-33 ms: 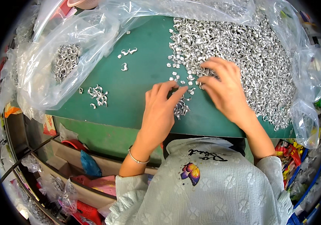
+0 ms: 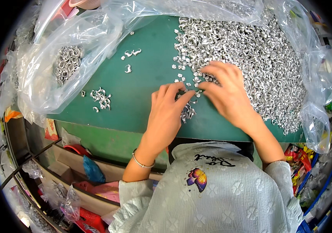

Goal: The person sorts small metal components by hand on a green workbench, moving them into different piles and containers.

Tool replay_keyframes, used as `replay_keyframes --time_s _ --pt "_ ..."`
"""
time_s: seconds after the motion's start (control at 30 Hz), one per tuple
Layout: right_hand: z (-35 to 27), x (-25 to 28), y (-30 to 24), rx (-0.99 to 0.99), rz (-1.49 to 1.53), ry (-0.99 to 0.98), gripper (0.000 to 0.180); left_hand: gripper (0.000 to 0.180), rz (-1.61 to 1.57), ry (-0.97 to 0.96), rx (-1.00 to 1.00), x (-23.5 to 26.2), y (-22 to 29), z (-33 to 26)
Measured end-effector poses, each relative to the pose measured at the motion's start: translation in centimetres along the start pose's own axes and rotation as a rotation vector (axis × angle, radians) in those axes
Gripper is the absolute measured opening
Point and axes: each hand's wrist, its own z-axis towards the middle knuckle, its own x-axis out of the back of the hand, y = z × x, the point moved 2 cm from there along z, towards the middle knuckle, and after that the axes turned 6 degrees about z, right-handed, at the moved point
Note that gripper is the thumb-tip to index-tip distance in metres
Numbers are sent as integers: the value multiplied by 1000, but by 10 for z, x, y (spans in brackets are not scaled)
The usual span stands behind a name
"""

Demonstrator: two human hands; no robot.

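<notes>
My left hand (image 2: 165,108) is curved over a small heap of curved silver metal pieces (image 2: 188,112) on the green tabletop (image 2: 135,97). A gap shows between its thumb and forefinger, and its other fingertips are partly hidden. My right hand (image 2: 228,91) hovers at the left edge of a broad pile of small silver metal pieces (image 2: 274,73). Its thumb and forefinger stand apart, with the thumb close to the left hand's thumb. Several tiny flower-like silver pieces (image 2: 179,75) lie loose just beyond both hands. I make out nothing held in either hand.
Another small group of curved pieces (image 2: 101,99) lies at left, with a few strays (image 2: 128,68) farther back. A clear plastic bag (image 2: 96,35) holds metal rings (image 2: 69,64). Plastic sheeting (image 2: 315,97) borders the large pile. Below the table stands an open drawer (image 2: 67,161).
My right hand has shifted a little to the left, bringing its thumb nearer to the left hand. My left hand has hardly moved.
</notes>
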Motion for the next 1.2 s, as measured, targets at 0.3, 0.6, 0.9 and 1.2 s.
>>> replay_keyframes --time_s 0.3,0.6,0.9,1.2 --pt "-22 9 2 -192 -191 106 14 34 -51 61 83 6 -14 -8" --pt "-14 -9 -17 -53 16 -49 18 30 -36 -25 15 14 -23 -10" --pt "18 -25 -14 37 -44 41 14 30 -54 -52 -21 20 -22 -13" --pt "31 -43 -29 127 50 -38 11 30 13 109 134 12 -26 -17"
